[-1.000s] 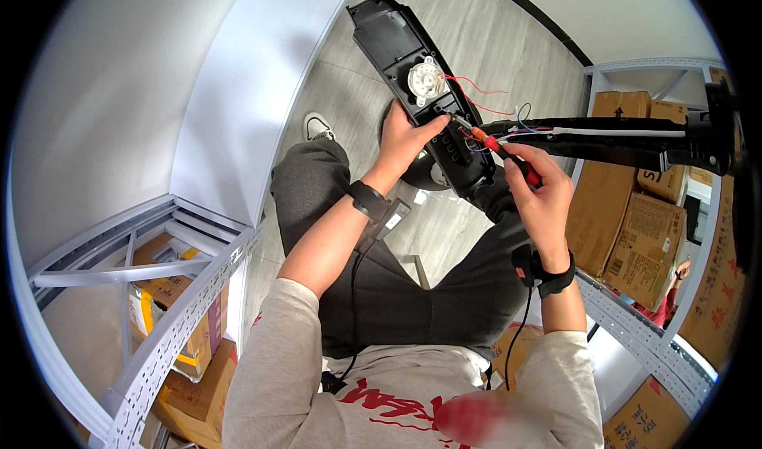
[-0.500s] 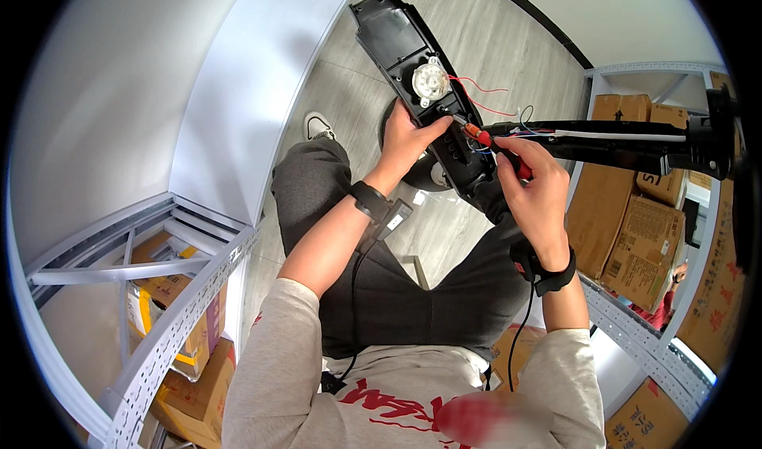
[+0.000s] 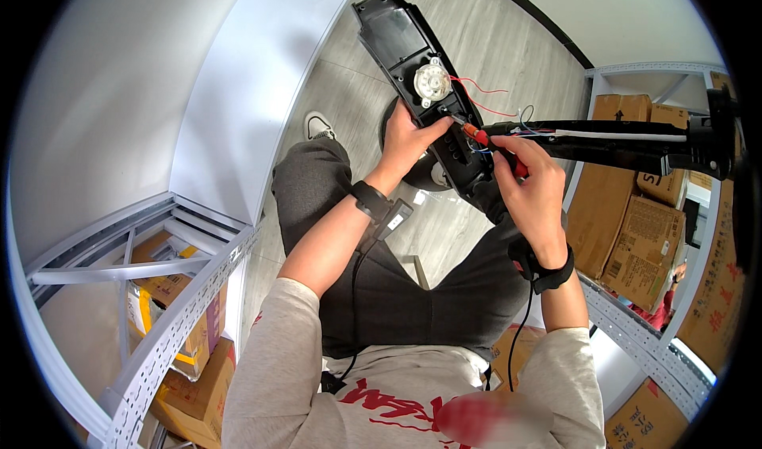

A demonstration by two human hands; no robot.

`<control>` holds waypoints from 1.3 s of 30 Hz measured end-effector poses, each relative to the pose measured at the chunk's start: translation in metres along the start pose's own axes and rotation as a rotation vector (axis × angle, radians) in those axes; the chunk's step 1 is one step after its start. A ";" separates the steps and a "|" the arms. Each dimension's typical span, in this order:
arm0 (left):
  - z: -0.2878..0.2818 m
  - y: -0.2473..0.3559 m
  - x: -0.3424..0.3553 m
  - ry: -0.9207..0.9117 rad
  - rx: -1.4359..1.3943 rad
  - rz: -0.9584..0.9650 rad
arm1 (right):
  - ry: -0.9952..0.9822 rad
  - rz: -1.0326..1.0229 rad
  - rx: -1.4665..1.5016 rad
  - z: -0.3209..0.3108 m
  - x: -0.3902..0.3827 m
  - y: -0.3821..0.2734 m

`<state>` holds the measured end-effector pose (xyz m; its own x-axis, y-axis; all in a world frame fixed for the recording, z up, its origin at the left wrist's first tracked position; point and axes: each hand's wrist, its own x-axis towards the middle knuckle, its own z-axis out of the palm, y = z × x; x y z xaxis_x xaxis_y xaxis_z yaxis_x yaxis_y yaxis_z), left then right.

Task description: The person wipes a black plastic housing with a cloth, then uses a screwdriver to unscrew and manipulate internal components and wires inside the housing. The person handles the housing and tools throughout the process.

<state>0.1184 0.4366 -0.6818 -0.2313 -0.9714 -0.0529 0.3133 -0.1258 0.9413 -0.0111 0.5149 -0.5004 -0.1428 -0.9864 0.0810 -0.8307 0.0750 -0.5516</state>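
A long black plastic housing [image 3: 389, 32] lies tilted over my knees, its inner side up. My left hand [image 3: 406, 143] grips its left edge, thumb laid across the inside. In my right hand [image 3: 532, 183] is a red and black screwdriver [image 3: 481, 137], its tip pointing at the housing's inside near my left thumb; whether it sits on a screw is too small to tell. Just above the tip is a round whitish motor-like part [image 3: 432, 81] with red wires [image 3: 480, 90]. A long black arm-like piece [image 3: 611, 143] with thin wires along it extends right from the housing.
Metal shelving with cardboard boxes [image 3: 643, 242] stands on the right. A lower rack [image 3: 159, 274] on the left holds more boxes [image 3: 194, 401]. A white panel [image 3: 246, 92] rises at the left of the grey floor [image 3: 508, 44]. Another person's red sleeve [image 3: 659, 314] shows behind the right shelf.
My right hand has shifted slightly left with the screwdriver. My left hand and the housing have barely moved.
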 end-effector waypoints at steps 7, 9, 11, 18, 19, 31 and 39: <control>0.002 0.012 -0.002 -0.021 0.018 -0.036 | -0.020 0.020 -0.005 0.000 0.003 0.002; 0.001 0.011 -0.002 -0.013 0.028 -0.029 | -0.020 0.027 -0.003 0.000 0.003 0.000; 0.002 0.008 -0.001 0.007 0.026 -0.008 | -0.036 0.053 0.004 0.000 0.003 0.000; -0.001 0.003 -0.001 0.009 0.016 -0.014 | -0.064 0.195 0.089 0.001 0.002 0.007; -0.001 0.003 -0.001 0.008 0.015 -0.012 | -0.066 0.203 0.094 0.000 0.002 0.007; 0.001 0.006 -0.002 0.006 -0.017 -0.011 | -0.092 0.331 0.189 -0.007 0.003 0.003; -0.001 0.008 -0.002 0.001 0.009 -0.022 | -0.087 0.381 0.234 -0.013 0.001 0.008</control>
<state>0.1219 0.4376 -0.6746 -0.2370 -0.9687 -0.0734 0.3001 -0.1449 0.9429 -0.0251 0.5163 -0.4936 -0.3612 -0.9041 -0.2284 -0.5825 0.4100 -0.7018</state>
